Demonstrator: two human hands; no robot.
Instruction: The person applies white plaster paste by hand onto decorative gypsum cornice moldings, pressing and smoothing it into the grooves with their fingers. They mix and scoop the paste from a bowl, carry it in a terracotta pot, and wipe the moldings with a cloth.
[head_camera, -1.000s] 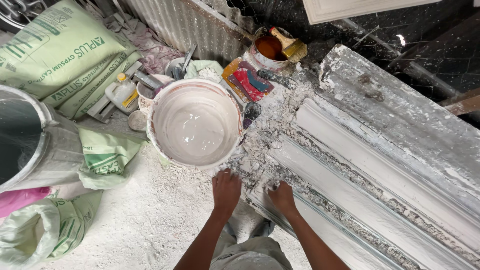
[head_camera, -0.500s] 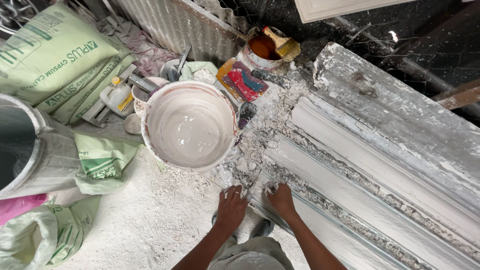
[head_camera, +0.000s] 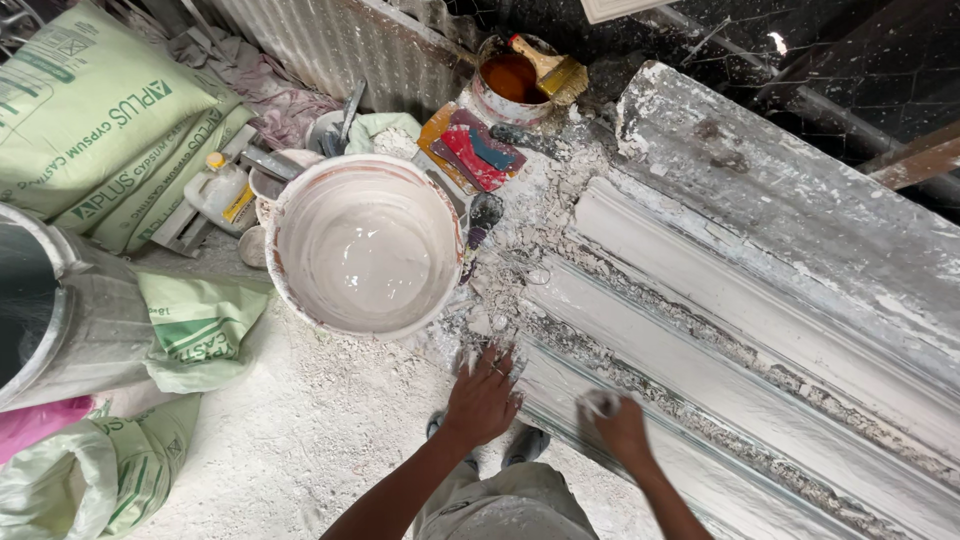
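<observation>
Head view: a long white plaster moulding (head_camera: 760, 360) lies diagonally at right. The right hand (head_camera: 622, 430) presses on its near edge, closed on a pale lump (head_camera: 598, 402). The left hand (head_camera: 482, 398), fingers spread, rests flat on plaster debris (head_camera: 520, 250) below a white bucket (head_camera: 365, 245).

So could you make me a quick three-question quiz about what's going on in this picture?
1. True or false: the white bucket holds pale liquid.
2. Which hand grips a small white lump: left hand or right hand?
3. What lies across the small tub of brown liquid? A) brush B) hammer C) spoon

Key: 1 true. 2 the right hand, over the long white moulding; the left hand lies flat with fingers spread at its crumbly edge. 3 A, a brush.
</observation>
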